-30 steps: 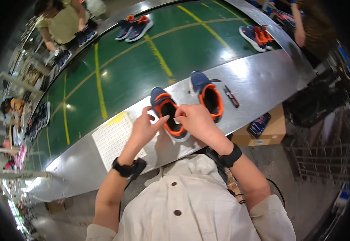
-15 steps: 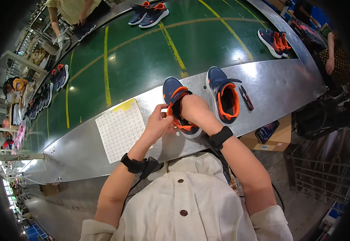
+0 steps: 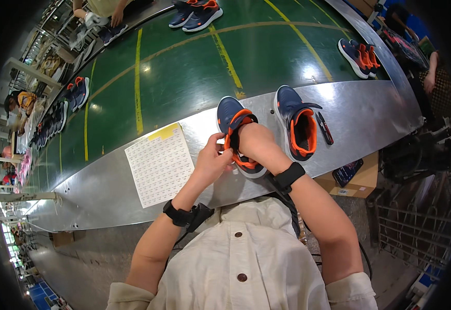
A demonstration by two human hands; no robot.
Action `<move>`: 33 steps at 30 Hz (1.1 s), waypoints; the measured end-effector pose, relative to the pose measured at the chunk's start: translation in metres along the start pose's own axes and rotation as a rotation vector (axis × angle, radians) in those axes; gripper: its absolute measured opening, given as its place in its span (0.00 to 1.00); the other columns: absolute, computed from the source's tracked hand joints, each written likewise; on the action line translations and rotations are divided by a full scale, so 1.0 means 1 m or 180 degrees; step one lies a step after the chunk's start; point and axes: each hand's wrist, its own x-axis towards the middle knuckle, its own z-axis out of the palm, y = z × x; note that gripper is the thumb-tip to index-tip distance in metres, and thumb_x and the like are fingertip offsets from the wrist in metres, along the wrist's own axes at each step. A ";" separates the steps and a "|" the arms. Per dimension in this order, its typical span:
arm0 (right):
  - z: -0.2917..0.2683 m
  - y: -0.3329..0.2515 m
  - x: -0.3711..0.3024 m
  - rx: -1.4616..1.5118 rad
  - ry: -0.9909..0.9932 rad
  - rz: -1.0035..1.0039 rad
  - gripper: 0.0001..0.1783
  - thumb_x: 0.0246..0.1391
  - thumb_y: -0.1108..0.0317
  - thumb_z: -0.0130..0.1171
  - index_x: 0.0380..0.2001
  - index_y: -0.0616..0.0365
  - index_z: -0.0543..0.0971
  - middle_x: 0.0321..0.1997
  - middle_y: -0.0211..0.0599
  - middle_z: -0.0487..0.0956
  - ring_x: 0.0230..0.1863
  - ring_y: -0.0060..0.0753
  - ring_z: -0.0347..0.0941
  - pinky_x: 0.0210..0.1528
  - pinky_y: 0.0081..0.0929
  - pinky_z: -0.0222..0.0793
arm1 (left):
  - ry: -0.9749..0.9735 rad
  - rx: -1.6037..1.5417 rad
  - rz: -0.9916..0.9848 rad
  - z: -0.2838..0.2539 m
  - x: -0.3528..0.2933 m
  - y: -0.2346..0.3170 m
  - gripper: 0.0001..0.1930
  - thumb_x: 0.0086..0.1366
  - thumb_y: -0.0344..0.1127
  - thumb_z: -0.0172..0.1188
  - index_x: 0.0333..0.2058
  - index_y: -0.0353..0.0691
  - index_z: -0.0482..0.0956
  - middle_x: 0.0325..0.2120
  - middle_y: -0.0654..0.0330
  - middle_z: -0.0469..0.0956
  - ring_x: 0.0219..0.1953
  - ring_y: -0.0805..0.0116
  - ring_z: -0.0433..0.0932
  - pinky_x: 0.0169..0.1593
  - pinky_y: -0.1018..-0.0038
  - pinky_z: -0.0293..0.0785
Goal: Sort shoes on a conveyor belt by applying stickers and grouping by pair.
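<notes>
A navy sneaker with orange lining (image 3: 229,109) stands on the metal bench, toe pointing away from me. My left hand (image 3: 214,159) pinches the orange collar edge on its left side. My right hand (image 3: 259,145) reaches into the shoe's opening from the right, and its fingers are hidden inside. Just right of it stands the matching sneaker (image 3: 289,103), its strap loose and its orange-lined opening facing me; neither hand touches it. A sheet of small white labels (image 3: 159,165) with a yellow patch at its top lies left of my left hand.
Small black-and-red snips (image 3: 324,128) lie right of the shoes. Beyond the metal bench (image 3: 101,199) runs a green conveyor belt (image 3: 179,77) carrying more sneakers (image 3: 203,16). A phone (image 3: 347,172) rests on a cardboard box (image 3: 367,178) below the bench edge. A co-worker's hands (image 3: 98,19) handle shoes across the belt.
The view has shifted a little, so bench and shoes sit slightly farther right. Both my hands stay at the same shoe. Across the belt, the co-worker's gloved hand has moved closer to their other hand.
</notes>
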 end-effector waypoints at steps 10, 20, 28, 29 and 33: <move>0.000 -0.002 -0.007 -0.0145 0.0180 -0.0227 0.07 0.46 0.68 0.56 0.22 0.57 0.81 0.18 0.35 0.80 0.23 0.33 0.79 0.29 0.28 0.74 | 0.0052 -0.0170 0.0075 0.001 -0.002 -0.003 0.27 0.59 0.32 0.52 0.56 0.32 0.58 0.37 0.51 0.77 0.30 0.71 0.78 0.30 0.77 0.77; 0.016 0.001 -0.003 -0.0316 0.0577 -0.0397 0.10 0.43 0.66 0.60 0.30 0.57 0.81 0.30 0.39 0.82 0.33 0.39 0.80 0.30 0.34 0.75 | 0.0049 -0.0276 -0.0014 0.001 -0.001 -0.005 0.28 0.59 0.32 0.55 0.57 0.33 0.57 0.40 0.49 0.76 0.33 0.70 0.79 0.30 0.77 0.78; 0.011 0.009 -0.008 0.0079 0.0536 -0.0507 0.09 0.43 0.69 0.58 0.30 0.61 0.78 0.29 0.45 0.80 0.33 0.43 0.78 0.33 0.35 0.74 | 0.0084 -0.0129 -0.0087 0.002 0.001 0.000 0.30 0.59 0.35 0.58 0.57 0.34 0.58 0.38 0.51 0.77 0.31 0.71 0.78 0.28 0.77 0.78; 0.006 0.015 -0.012 0.0242 0.0419 -0.0585 0.09 0.44 0.69 0.58 0.30 0.61 0.78 0.29 0.46 0.80 0.33 0.44 0.78 0.33 0.35 0.74 | 0.0075 -0.0090 -0.0131 0.001 0.002 0.001 0.30 0.58 0.35 0.58 0.57 0.34 0.58 0.38 0.51 0.77 0.31 0.71 0.78 0.28 0.77 0.77; 0.016 0.042 -0.022 0.1132 0.0906 -0.1619 0.09 0.47 0.70 0.56 0.33 0.59 0.76 0.30 0.47 0.79 0.34 0.47 0.77 0.36 0.36 0.72 | 0.0117 -0.0110 -0.0134 0.003 0.002 0.000 0.30 0.58 0.37 0.59 0.57 0.34 0.59 0.38 0.51 0.77 0.31 0.71 0.78 0.26 0.76 0.77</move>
